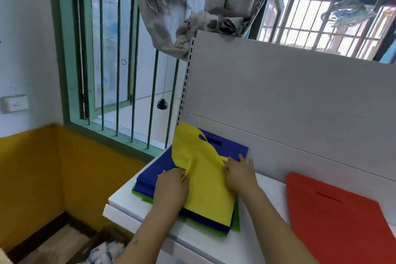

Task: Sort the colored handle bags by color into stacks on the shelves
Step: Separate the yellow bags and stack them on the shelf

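On the white shelf (154, 206), a yellow bag (205, 180) lies on top of a stack of blue bags (158, 169), with a green bag (235, 224) showing at the bottom edges of that stack. The left hand (171, 184) pinches a raised fold of the yellow bag near its left edge, fingers curled together on the fabric. The right hand (240, 172) rests on the yellow bag's right edge; its fingers bend onto the cloth, though I cannot tell whether they grip it. The yellow bag's far end, with its cut-out handle, stands lifted against the shelf's back panel (289, 96). Well to the right, an orange bag (342, 216) lies flat on the same shelf. A tied curtain (192, 6) hangs above.
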### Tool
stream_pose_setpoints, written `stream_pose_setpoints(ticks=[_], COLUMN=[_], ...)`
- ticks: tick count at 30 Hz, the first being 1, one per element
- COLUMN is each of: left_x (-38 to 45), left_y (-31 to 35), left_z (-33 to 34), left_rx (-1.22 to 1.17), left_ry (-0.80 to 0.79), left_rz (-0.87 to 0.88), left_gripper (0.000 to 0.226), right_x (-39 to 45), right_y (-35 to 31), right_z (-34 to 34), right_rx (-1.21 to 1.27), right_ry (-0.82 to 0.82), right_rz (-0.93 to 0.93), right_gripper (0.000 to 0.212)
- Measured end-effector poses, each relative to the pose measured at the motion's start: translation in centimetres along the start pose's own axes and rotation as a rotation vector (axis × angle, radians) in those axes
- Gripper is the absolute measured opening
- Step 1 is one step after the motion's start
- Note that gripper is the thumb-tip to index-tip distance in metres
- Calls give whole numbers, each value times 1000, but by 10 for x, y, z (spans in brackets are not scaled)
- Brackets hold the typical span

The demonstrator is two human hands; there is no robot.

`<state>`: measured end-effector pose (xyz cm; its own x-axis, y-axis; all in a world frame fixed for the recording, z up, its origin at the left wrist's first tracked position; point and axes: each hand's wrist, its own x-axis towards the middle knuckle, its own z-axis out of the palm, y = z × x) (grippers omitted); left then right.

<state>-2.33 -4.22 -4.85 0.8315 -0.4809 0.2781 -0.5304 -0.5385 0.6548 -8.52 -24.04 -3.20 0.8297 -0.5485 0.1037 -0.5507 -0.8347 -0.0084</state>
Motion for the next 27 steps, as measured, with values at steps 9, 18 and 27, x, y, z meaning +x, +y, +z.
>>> stream_pose_setpoints(ticks=[9,18,27], left_x=[-39,-91,-202], left_y=[67,152,287], left_z=[-41,18,129], left_rx=[-1294,-1340,-967], left_ry=[-588,-890,-631], left_rz=[-279,-142,115], left_gripper=[42,65,23], right_x=[-111,-250,-386], right_y=[44,134,333], right_z=[-41,-67,-64], right_rx=[657,1029,1037], right_ry=[260,785,963], right_rz=[207,478,755], right_gripper=[31,27,27])
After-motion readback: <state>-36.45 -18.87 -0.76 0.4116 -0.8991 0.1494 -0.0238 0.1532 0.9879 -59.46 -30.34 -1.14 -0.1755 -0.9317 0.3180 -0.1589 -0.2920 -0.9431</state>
